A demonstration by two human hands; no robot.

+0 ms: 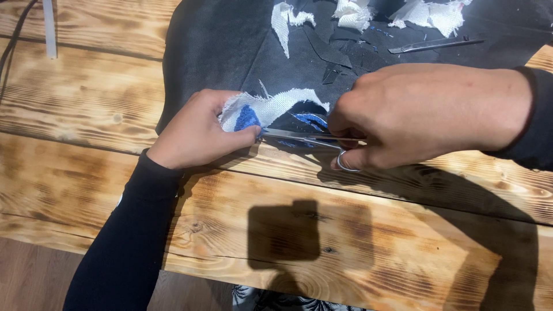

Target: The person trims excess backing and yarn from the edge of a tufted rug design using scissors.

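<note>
In the head view, the left hand (196, 131) is closed on a frayed white fabric piece with a blue patch (259, 112), thumb and fingers pinching it just where the blades meet it, while the right hand (415, 112) is clamped around the handles of small metal scissors (305, 137), a finger through the lower ring. The two hands sit near each other at the near edge of a black cloth (230, 46) spread over the wooden desk (357, 230). The scissor blades lie nearly flat and point left, their tips touching the fabric beside the blue part. To cut well here, it seems best to keep the piece taut with the pinch, hold the thumb clear of the tips, and take short snips along the blue edge. Further back on the black cloth lie white scraps (429, 14), dark offcuts (334, 55) and a slim metal tool (435, 44), well apart from both hands.
</note>
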